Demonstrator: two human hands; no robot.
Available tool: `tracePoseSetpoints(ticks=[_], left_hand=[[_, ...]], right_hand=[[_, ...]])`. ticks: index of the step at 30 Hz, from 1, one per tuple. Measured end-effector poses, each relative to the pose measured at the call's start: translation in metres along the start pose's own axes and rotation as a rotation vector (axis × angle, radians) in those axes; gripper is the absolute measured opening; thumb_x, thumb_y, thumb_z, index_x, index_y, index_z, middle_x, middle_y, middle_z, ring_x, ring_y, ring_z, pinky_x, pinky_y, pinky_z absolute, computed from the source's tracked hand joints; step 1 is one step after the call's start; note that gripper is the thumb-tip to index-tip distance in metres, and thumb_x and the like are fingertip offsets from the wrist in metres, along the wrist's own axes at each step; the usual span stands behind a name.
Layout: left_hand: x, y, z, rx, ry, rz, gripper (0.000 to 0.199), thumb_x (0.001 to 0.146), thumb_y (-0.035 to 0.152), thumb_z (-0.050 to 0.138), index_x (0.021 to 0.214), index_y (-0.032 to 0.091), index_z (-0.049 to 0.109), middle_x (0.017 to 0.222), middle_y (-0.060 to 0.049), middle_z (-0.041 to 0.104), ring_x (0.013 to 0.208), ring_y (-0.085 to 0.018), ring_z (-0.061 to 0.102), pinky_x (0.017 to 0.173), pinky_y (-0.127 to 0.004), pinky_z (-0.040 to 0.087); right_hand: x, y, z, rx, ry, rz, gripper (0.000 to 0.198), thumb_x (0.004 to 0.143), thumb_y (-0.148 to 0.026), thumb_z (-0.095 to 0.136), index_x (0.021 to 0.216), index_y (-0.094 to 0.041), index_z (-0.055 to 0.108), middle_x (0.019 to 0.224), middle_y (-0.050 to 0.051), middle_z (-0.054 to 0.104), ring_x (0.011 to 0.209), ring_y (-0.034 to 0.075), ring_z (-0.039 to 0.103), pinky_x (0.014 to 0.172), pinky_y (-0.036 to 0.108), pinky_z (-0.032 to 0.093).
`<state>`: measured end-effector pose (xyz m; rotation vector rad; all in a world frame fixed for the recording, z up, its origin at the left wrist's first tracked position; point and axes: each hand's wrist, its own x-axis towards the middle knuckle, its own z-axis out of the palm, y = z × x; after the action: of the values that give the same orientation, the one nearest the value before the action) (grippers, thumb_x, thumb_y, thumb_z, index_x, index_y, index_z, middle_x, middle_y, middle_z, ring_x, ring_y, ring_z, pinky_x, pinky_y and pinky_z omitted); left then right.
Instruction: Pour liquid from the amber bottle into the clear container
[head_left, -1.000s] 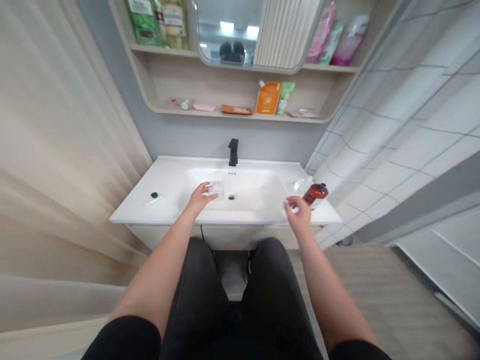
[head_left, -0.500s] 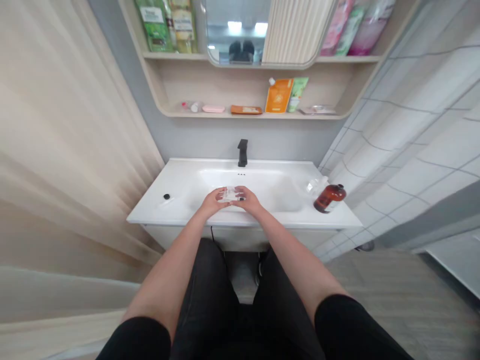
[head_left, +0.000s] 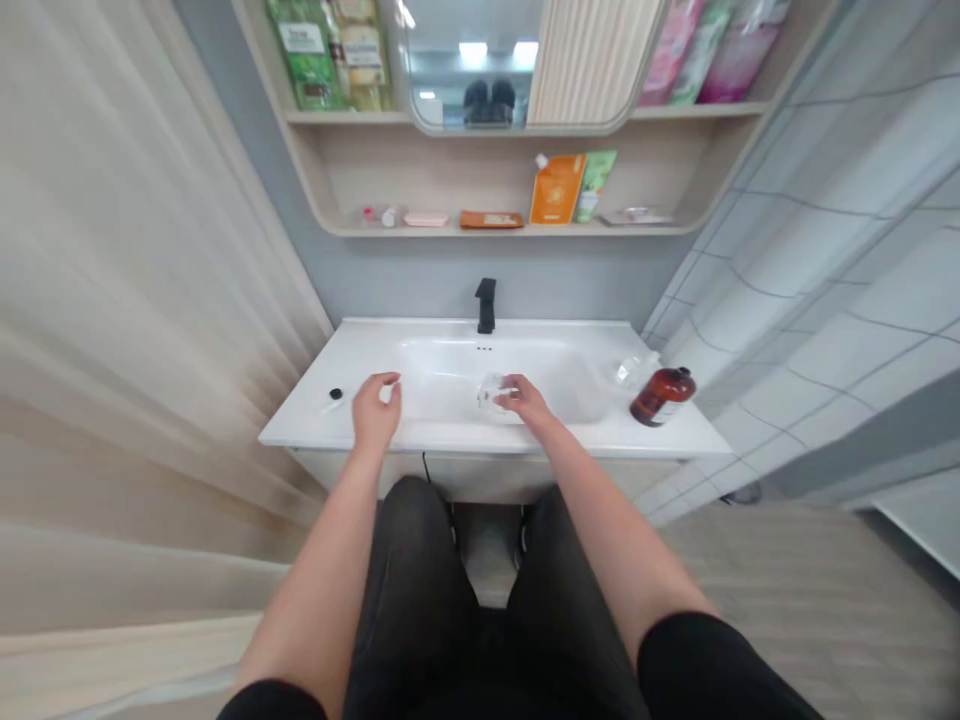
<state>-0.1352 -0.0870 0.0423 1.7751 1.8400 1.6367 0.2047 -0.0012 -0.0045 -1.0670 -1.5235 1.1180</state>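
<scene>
My right hand [head_left: 525, 400] is closed on a small clear container [head_left: 491, 392], held over the front middle of the white sink basin [head_left: 439, 395]. Its exact shape is hard to make out. My left hand [head_left: 376, 408] is off to the left, over the basin's left rim. The thumb and fingers there are curved and apart, with nothing seen between them. Left of that hand, a black cap [head_left: 336, 394] with a pale, thin piece beside it lies on the counter.
An amber bottle [head_left: 663, 397] stands on the counter's right end beside a clear plastic item [head_left: 628, 371]. The black faucet [head_left: 486, 305] rises behind the basin. Above it, the shelf [head_left: 427, 231] bears an orange pouch [head_left: 557, 190], a green tube [head_left: 595, 187] and other toiletries. A curtain [head_left: 150, 300] hangs at left.
Both hands held the clear container together before. My left hand has let go and moved left. The right hand has carried the container a little to the right.
</scene>
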Motion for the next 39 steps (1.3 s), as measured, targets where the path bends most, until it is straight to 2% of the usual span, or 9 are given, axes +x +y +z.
tracePoseSetpoints(ticks=[3,5,11,15,18,22,25,32,39], left_hand=[[0.004,-0.031,-0.056,0.284,0.167,-0.176,0.029,0.096,0.030,0.061,0.118,0.020,0.076,0.124,-0.017,0.075,0.127,-0.038,0.065,0.120,-0.056,0.045],[0.005,-0.053,-0.081,0.451,0.148,-0.222,0.038,0.091,0.033,0.065,0.124,0.017,0.075,0.127,-0.021,0.073,0.129,-0.044,0.063,0.119,-0.062,0.044],[0.000,-0.085,-0.099,0.568,-0.041,-0.303,0.036,0.080,0.034,0.072,0.112,0.019,0.077,0.103,-0.020,0.075,0.115,-0.048,0.068,0.106,-0.062,0.052],[-0.004,-0.052,-0.070,0.393,-0.063,-0.165,0.033,0.087,0.039,0.069,0.113,0.022,0.078,0.115,-0.017,0.077,0.109,-0.040,0.071,0.106,-0.055,0.054],[-0.005,-0.006,-0.020,0.054,-0.252,-0.032,0.038,0.090,0.048,0.071,0.119,0.025,0.077,0.121,-0.010,0.076,0.091,-0.028,0.072,0.092,-0.043,0.059],[0.002,0.036,0.054,-0.262,-0.363,-0.063,0.031,0.088,0.050,0.074,0.106,0.025,0.071,0.095,-0.004,0.074,0.080,-0.022,0.070,0.077,-0.035,0.055],[0.009,0.043,0.085,-0.270,-0.382,-0.062,0.027,0.089,0.052,0.072,0.093,0.026,0.068,0.084,-0.002,0.070,0.076,-0.021,0.065,0.075,-0.034,0.051],[0.011,0.035,0.092,-0.176,-0.353,-0.039,0.025,0.090,0.050,0.070,0.090,0.025,0.070,0.076,0.000,0.068,0.069,-0.020,0.060,0.070,-0.032,0.044],[0.006,0.023,0.106,-0.236,-0.283,-0.151,0.026,0.094,0.050,0.071,0.096,0.025,0.072,0.075,0.000,0.069,0.069,-0.022,0.065,0.072,-0.034,0.049]], right_hand=[[0.003,0.004,-0.002,0.032,-0.040,0.017,0.057,0.066,-0.056,0.093,0.106,-0.026,0.065,0.119,0.004,0.073,0.095,0.023,0.071,0.089,0.042,0.061],[0.004,0.005,-0.002,-0.011,-0.063,0.007,0.057,0.065,-0.056,0.094,0.105,-0.026,0.067,0.118,0.004,0.074,0.098,0.025,0.071,0.094,0.044,0.060],[0.003,0.003,-0.003,-0.093,-0.098,-0.010,0.061,0.061,-0.048,0.098,0.109,-0.028,0.068,0.116,0.004,0.076,0.100,0.027,0.073,0.098,0.048,0.061],[0.001,0.000,-0.001,-0.123,-0.103,-0.044,0.062,0.061,-0.041,0.100,0.112,-0.027,0.069,0.122,0.006,0.076,0.100,0.026,0.075,0.097,0.047,0.063],[-0.001,-0.001,0.000,-0.151,-0.092,-0.059,0.064,0.061,-0.036,0.100,0.117,-0.028,0.070,0.122,0.006,0.076,0.103,0.027,0.076,0.099,0.046,0.063],[-0.002,0.001,-0.001,-0.203,-0.065,-0.042,0.068,0.063,-0.035,0.100,0.123,-0.029,0.070,0.123,0.006,0.076,0.104,0.027,0.076,0.098,0.046,0.063],[-0.001,0.004,-0.002,-0.250,-0.030,-0.042,0.073,0.061,-0.033,0.101,0.128,-0.030,0.071,0.122,0.006,0.076,0.107,0.028,0.074,0.097,0.046,0.062],[0.005,0.009,0.000,-0.312,-0.009,-0.089,0.076,0.062,-0.029,0.100,0.133,-0.028,0.072,0.129,0.007,0.074,0.116,0.028,0.071,0.108,0.047,0.058],[0.005,0.009,0.000,-0.357,0.010,-0.101,0.077,0.062,-0.026,0.100,0.135,-0.028,0.074,0.126,0.007,0.073,0.113,0.029,0.071,0.106,0.046,0.058]])
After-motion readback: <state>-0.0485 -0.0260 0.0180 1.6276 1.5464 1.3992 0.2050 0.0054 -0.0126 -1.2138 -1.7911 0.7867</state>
